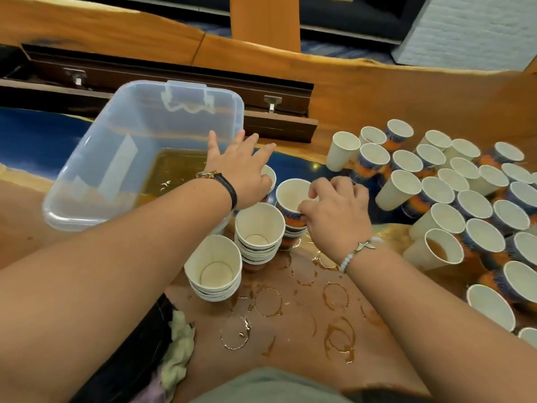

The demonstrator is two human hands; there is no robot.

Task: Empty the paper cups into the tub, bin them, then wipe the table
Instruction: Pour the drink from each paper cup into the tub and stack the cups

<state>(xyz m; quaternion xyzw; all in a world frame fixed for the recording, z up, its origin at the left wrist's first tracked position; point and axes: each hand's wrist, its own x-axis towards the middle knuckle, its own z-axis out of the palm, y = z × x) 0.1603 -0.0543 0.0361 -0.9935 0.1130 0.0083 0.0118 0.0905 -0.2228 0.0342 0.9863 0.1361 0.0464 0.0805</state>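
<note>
A clear plastic tub (96, 175) holding brown liquid stands at the left of the wooden table (290, 330). Three stacks of empty paper cups stand in front of it, the nearest stack (215, 269) and the middle stack (258, 231) among them. My right hand (337, 216) pinches the rim of the top cup (290, 193) of the far stack. My left hand (241, 170) reaches past the tub's corner with fingers spread straight, its palm over another paper cup (269, 176); its thumb is hidden.
Several white and patterned paper cups (465, 205) crowd the right side, one cup (438, 248) with brown liquid in it. Brown ring stains (268, 301) and spills cover the near table. A crumpled cloth (177, 353) lies on a dark bag at lower left.
</note>
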